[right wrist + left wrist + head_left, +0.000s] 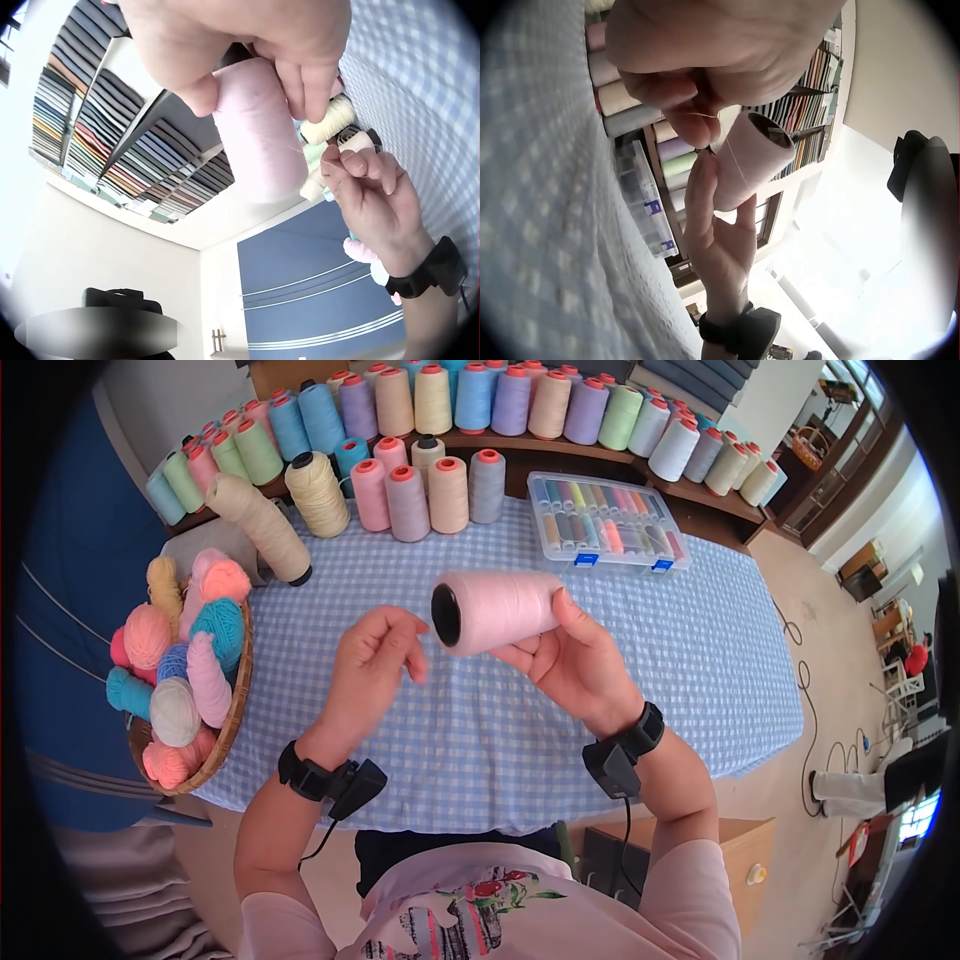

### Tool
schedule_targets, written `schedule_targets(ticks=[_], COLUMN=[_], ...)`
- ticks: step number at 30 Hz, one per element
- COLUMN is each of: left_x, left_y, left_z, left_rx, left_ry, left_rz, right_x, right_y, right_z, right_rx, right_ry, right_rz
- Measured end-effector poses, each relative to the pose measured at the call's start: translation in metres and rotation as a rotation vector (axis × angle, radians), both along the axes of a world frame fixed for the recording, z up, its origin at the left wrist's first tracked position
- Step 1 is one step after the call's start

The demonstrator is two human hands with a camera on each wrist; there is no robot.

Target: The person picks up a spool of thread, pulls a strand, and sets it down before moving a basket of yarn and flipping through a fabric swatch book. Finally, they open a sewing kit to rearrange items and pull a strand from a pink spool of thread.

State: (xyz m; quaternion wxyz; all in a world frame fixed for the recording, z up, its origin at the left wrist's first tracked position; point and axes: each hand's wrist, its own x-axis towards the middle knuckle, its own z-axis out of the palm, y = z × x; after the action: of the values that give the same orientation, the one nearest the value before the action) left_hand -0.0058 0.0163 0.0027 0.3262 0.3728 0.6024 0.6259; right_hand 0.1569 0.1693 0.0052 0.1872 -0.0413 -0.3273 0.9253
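Observation:
A cone of pale pink thread (505, 610) lies tilted sideways above the table, its dark hollow end facing left. My right hand (585, 670) holds it by the other end, thumb on top and fingers underneath. Just left of the cone is my left hand (370, 665), its fingers curled together. In the left wrist view a fine thread end (736, 161) runs from the cone to those fingers, which pinch it. The right wrist view shows the cone's pink side (259, 142) between thumb and fingers.
A checked blue cloth (440, 750) covers the table. Thread cones (408, 503) stand along the back, with more on a curved shelf (590, 450). A clear case of small spools (610, 525) lies at back right. To the left is a wicker basket (235, 725) of yarn balls.

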Motion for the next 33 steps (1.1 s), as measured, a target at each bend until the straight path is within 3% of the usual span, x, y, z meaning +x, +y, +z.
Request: schedule_targets(ticks=[1, 3, 9, 16, 18, 24, 28, 29, 31, 33], left_x=[-0.004, -0.016, -0.032, -0.055, -0.071, -0.120, -0.137, -0.130, -0.100, -0.072], left_y=[-0.001, -0.002, -0.025, -0.078, -0.102, -0.175, -0.199, -0.192, -0.162, -0.129], left_z=[0.001, 0.004, 0.036, 0.078, 0.084, 0.111, 0.121, 0.122, 0.120, 0.120], left_rx=[0.001, 0.077, 0.416, 0.708, 0.827, 0.965, 0.859, 0.860, 0.612, 0.462], left_ry=[0.002, -0.001, 0.011, -0.263, -0.338, -0.251, -0.116, -0.107, -0.013, 0.062], left_rz=[0.005, 0.219, 0.365, 0.329, 0.222, 0.105, 0.163, 0.179, 0.390, 0.404], right_x=[0.000, 0.000, -0.002, 0.000, 0.001, 0.005, 0.008, 0.008, 0.009, 0.011], right_y=[0.002, 0.002, 0.007, 0.022, 0.025, 0.036, 0.038, 0.039, 0.043, 0.044], right_z=[-0.001, -0.001, -0.006, -0.008, -0.007, 0.000, 0.005, 0.005, 0.002, 0.001], right_rx=[0.018, 0.057, 0.166, 0.126, 0.110, 0.063, 0.067, 0.067, 0.054, 0.055], right_ry=[-0.003, -0.017, -0.079, -0.127, -0.138, -0.173, -0.133, -0.130, -0.121, -0.108], right_rz=[0.025, 0.025, -0.077, -0.210, -0.242, -0.332, -0.413, -0.395, -0.439, -0.395])
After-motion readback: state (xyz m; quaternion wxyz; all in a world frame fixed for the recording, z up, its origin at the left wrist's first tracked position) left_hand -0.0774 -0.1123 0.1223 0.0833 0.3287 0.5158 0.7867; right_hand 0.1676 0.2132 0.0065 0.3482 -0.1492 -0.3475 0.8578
